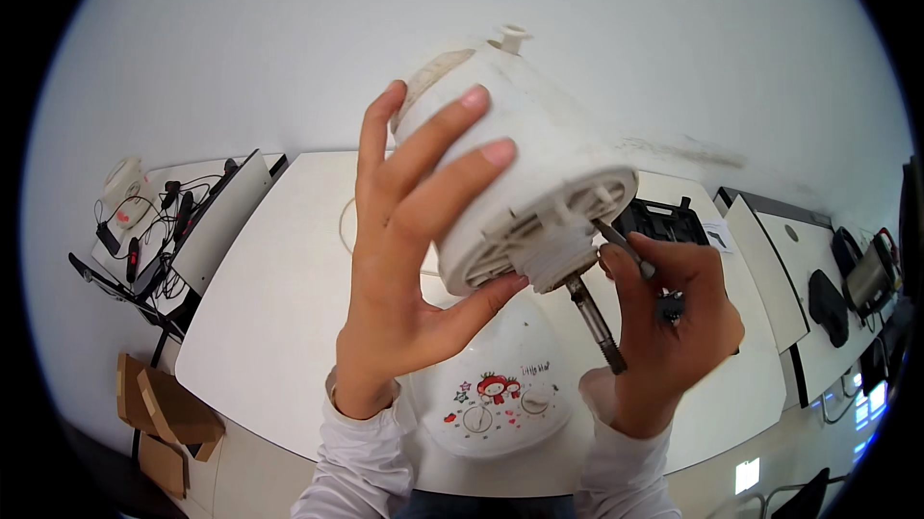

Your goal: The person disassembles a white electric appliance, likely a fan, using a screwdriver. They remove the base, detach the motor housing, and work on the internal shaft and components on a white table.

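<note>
My left hand [409, 249] grips a white plastic motor housing [520, 124], lifted and tilted, its fingers spread over the side and thumb under the vented rim. From the housing's threaded collar [549, 254] a metal shaft [595, 322] with a threaded tip points down toward me. My right hand [679, 326] is closed on a small grey metal tool [630, 254], whose thin end reaches to the rim beside the collar; its exact kind is unclear. Below lies a white plastic cover [491, 432] with a cartoon print, on the white table [250, 346].
An open black tool case [662, 220] sits at the back right, partly behind my right hand. Side desks hold tangled cables [173, 259], a white device [127, 190] and dark items [828, 307]. Cardboard pieces [168, 408] stand at lower left. A wall rises behind.
</note>
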Available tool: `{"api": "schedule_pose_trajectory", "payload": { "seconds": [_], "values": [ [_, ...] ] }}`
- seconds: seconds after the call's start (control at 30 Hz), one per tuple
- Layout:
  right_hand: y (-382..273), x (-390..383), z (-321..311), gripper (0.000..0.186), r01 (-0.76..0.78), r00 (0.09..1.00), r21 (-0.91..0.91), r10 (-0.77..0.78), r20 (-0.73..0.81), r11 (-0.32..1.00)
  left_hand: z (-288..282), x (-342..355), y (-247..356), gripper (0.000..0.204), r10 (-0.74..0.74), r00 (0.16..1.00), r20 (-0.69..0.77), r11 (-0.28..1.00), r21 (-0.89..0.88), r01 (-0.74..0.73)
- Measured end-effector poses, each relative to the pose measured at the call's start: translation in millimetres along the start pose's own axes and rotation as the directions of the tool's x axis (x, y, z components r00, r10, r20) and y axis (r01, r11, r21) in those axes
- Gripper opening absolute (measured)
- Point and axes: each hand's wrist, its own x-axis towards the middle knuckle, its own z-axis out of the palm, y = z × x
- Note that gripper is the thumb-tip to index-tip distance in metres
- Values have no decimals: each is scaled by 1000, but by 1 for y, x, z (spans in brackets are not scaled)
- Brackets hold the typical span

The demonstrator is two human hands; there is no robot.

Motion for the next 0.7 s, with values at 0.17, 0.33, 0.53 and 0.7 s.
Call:
{"api": "schedule_pose_trajectory", "payload": {
  "seconds": [0.17,0.33,0.53,0.7],
  "values": [
    [23,4,4,18,34,999,19,-34,14,999,13,2,11,74,-42,999,26,993,114,39],
    [39,5,2,15,-211,975,217,189,119,953,25,-2,5,79,-54,999,4,986,156,53],
    [48,10,-10,14,-251,949,162,210,233,954,25,-7,-1,117,-211,975,-77,961,168,221],
    [51,12,-20,12,-366,884,90,316,344,926,42,-16,-11,135,-298,953,-62,937,-208,279]
  ]
}}
